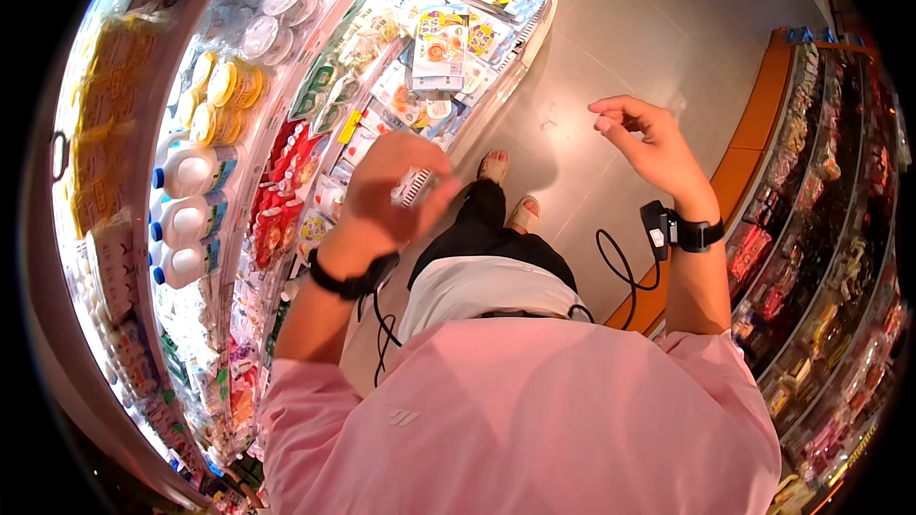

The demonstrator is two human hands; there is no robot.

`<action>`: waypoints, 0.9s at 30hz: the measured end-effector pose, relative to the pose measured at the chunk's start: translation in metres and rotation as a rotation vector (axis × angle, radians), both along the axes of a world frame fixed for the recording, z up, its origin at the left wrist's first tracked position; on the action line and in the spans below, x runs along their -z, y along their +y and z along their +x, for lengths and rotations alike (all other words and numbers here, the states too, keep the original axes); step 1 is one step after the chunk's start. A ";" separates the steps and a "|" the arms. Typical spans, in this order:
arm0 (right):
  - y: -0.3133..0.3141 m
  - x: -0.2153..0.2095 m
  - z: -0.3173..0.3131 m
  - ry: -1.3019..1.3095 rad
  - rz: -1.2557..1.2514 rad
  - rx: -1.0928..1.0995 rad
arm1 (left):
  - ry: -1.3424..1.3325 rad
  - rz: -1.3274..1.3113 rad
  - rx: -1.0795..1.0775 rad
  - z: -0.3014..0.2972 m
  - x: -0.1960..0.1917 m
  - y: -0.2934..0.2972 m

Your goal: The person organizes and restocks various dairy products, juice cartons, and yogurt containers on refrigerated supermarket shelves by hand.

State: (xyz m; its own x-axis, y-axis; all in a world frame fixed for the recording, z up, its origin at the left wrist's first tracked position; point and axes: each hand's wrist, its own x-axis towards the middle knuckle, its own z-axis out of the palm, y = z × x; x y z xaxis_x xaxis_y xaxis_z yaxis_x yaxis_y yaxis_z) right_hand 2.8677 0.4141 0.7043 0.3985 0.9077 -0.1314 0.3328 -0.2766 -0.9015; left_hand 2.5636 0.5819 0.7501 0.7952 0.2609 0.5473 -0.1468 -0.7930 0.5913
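Striped pack (pixel 413 188), ten o'clock — likely light, best gripped edgewise — clasped by left hand (pixel 378 179); right hand (pixel 660 148), two o'clock, loosely curled.

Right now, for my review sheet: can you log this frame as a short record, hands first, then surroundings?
Left hand: in front of the stocked shelves, beside a black-striped white label; grip unclear
Right hand: over the floor, fingers bent, nothing visibly held
Wrists: black band on each
Left side: white bottles with blue caps, yellow-lidded tubs, red packs
Right side: orange-edged shelving with packaged goods
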 end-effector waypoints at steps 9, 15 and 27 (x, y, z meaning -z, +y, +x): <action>0.223 0.147 0.127 0.015 -0.642 -0.341 | 0.395 -1.150 -0.647 0.160 0.323 0.240; 0.331 0.261 0.160 0.690 -0.350 0.124 | 0.645 -0.372 -0.954 0.226 0.437 0.305; 0.405 0.282 0.236 0.413 -0.574 -0.222 | 0.451 -0.402 -1.177 0.280 0.438 0.298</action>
